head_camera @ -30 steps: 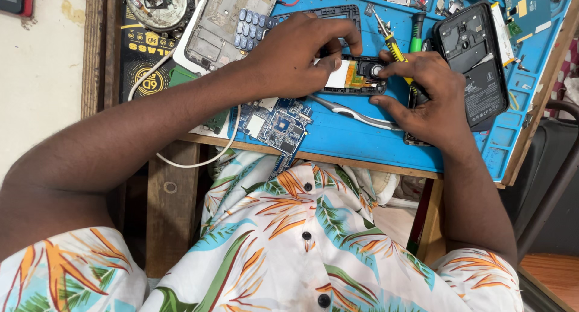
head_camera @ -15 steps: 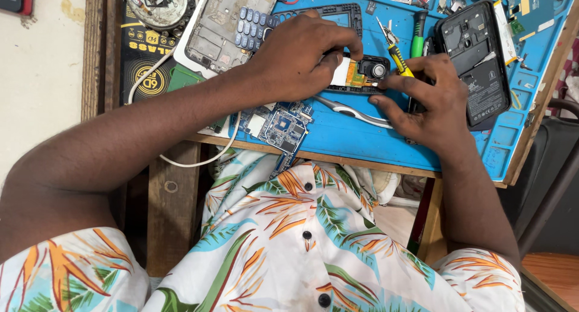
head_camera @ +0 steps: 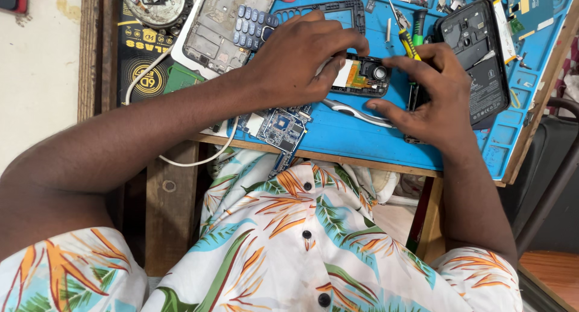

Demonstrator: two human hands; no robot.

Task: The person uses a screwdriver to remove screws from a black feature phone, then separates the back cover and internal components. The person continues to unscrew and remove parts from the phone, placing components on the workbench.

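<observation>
Staying on phone part [head_camera: 362,75], hands [head_camera: 301,58]

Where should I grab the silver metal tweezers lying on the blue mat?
Probably the silver metal tweezers are best pinched across their bare middle span, coming from above on the near side. They lie flat on the blue mat between both hands; the left hand covers one end, and the right hand fingers rest near the other.
</observation>
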